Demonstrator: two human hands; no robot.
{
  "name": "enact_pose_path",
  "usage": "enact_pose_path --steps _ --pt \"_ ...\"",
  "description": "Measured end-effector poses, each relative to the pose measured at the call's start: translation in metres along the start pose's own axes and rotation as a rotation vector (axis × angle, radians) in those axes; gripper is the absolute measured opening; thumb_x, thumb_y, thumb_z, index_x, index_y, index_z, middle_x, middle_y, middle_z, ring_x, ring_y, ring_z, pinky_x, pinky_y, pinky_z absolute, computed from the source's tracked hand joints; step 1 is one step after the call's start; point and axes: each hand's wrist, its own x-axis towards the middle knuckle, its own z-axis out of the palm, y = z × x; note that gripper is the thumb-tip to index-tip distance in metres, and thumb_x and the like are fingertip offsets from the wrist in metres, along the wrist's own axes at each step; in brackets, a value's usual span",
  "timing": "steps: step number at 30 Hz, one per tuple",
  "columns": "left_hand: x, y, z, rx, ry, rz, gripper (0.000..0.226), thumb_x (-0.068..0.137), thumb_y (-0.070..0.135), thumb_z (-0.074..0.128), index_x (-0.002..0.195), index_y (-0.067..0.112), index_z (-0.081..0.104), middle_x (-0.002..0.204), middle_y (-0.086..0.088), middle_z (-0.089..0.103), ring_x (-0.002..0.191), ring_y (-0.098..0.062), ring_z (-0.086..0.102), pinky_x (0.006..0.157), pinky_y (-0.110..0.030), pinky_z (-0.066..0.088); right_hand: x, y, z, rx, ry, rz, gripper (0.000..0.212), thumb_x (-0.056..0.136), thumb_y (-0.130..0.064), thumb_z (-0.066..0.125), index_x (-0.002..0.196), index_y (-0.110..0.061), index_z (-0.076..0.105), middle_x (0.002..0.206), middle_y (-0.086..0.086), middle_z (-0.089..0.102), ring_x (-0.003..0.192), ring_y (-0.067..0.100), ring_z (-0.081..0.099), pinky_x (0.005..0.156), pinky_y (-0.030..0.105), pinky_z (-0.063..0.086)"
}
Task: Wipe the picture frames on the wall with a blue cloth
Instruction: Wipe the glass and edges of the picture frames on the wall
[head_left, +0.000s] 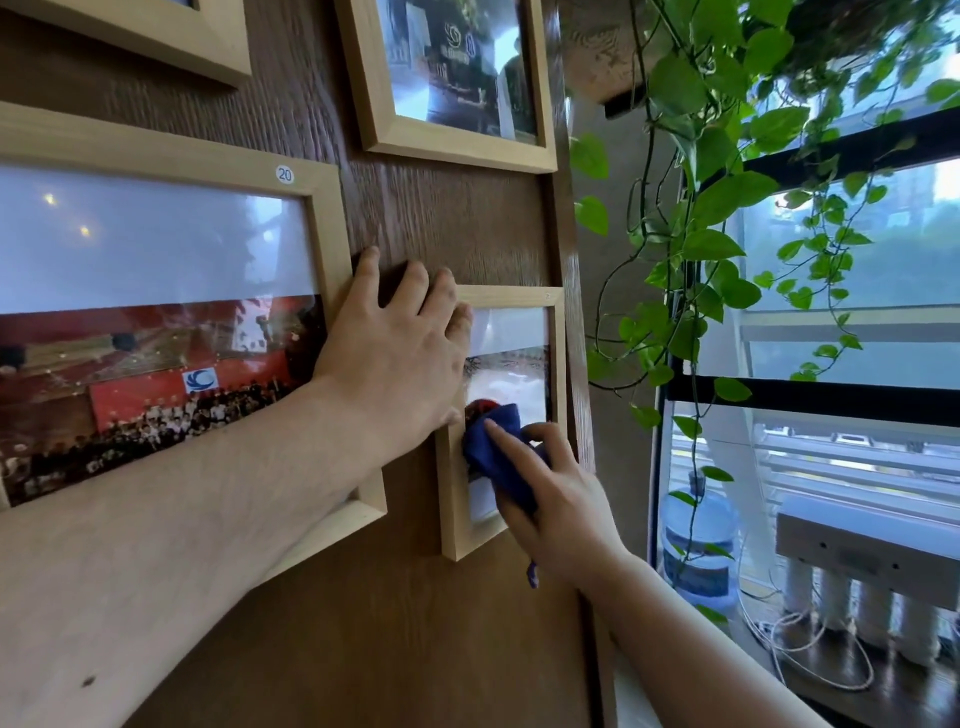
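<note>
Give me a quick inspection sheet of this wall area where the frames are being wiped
Surface: brown wood-grain wall.
Job's things: blue cloth pressed on the small frame glass; large frame marked 20; upper frame.
Clutter: nothing seen on the wall.
Grippers: left hand flat, steadying the small frame's corner; right hand holds the cloth.
Cables: white cords below the window.
Surroundings: trailing plant, water bottle, window.

Two bare forearms, no sleeves

The left hand and right hand wear no gloves, rings or watch; a small dark mark shows on the left forearm.
</note>
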Motion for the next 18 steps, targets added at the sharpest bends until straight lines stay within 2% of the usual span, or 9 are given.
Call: enact_pose_path --steps 2,6,8,11,14,18 --pt "0.000 0.000 0.001 0.004 -0.006 -0.002 0.092 0.083 0.068 0.039 0.150 0.014 0.010 0.157 -0.019 0.010 0.143 -0.038 0.011 0.112 -0.065 0.012 -0.003 0.009 0.001 -0.054 0.012 0.014 0.059 0.082 -0.036 0.057 0.138 -0.033 0.040 0.120 0.001 0.045 0.083 0.017 0.056 0.055 0.027 0.045" --pt "0.001 0.000 0.002 0.006 -0.008 -0.005 0.093 0.082 0.069 0.041 0.150 0.014 0.010 0.158 -0.019 0.009 0.143 -0.038 0.011 0.113 -0.065 0.011 -0.012 0.038 0.006 -0.125 0.045 0.256 0.054 0.081 -0.036 0.054 0.133 -0.037 0.040 0.112 -0.001 0.049 0.077 0.021 0.059 0.047 0.030 0.044" --pt "0.001 0.000 0.002 0.006 -0.015 -0.006 0.093 0.082 0.069 0.040 0.150 0.014 0.010 0.158 -0.019 0.009 0.143 -0.038 0.010 0.113 -0.065 0.011 -0.018 0.042 0.008 -0.125 0.013 0.288 0.055 0.080 -0.035 0.054 0.132 -0.037 0.039 0.111 0.000 0.049 0.078 0.022 0.059 0.048 0.030 0.042" --pt "0.001 0.001 0.001 0.013 -0.017 -0.012 0.094 0.081 0.070 0.041 0.150 0.014 0.010 0.158 -0.019 0.009 0.143 -0.038 0.011 0.113 -0.065 0.012 -0.023 0.032 0.006 -0.079 -0.056 0.208 0.057 0.078 -0.039 0.051 0.134 -0.038 0.039 0.115 -0.001 0.048 0.080 0.020 0.058 0.054 0.031 0.046" --pt "0.001 0.002 0.001 0.024 -0.021 -0.015 0.094 0.081 0.070 0.040 0.150 0.014 0.010 0.158 -0.020 0.009 0.143 -0.039 0.011 0.113 -0.065 0.012 -0.027 0.017 0.001 0.001 -0.167 0.045 0.058 0.081 -0.038 0.054 0.136 -0.041 0.037 0.119 -0.002 0.045 0.085 0.016 0.055 0.062 0.031 0.049" --pt "0.001 0.002 0.000 0.023 -0.035 -0.023 0.093 0.081 0.070 0.039 0.150 0.015 0.010 0.158 -0.020 0.008 0.144 -0.038 0.010 0.113 -0.065 0.011 -0.027 0.016 -0.005 -0.010 -0.244 -0.080 0.058 0.083 -0.036 0.056 0.137 -0.041 0.037 0.117 0.000 0.046 0.080 0.016 0.053 0.059 0.033 0.047"
